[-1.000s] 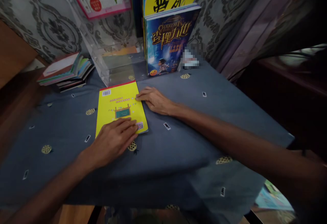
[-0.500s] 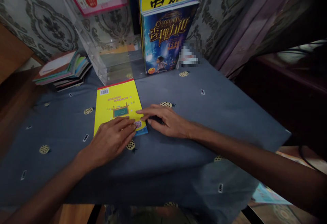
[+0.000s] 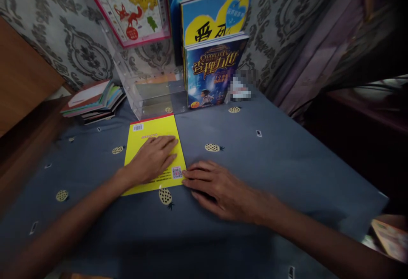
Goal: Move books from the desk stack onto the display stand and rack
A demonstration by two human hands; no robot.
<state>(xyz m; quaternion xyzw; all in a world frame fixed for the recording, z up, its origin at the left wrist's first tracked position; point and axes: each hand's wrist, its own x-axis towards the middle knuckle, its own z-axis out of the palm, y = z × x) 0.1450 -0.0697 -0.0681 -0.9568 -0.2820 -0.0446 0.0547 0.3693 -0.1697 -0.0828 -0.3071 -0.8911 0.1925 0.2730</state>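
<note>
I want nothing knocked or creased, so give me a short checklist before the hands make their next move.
1. Yellow book closed and flat on the table: ok.
2. Left hand resting on the cover: ok, fingers spread.
3. Right hand at the book's near right corner: ok.
4. Book not touching the clear rack: cannot tell; its far edge lies right by it.
5. Cover fully uncovered: not ok, the left hand hides its middle.
6. Stack of books away from both hands: ok.
</note>
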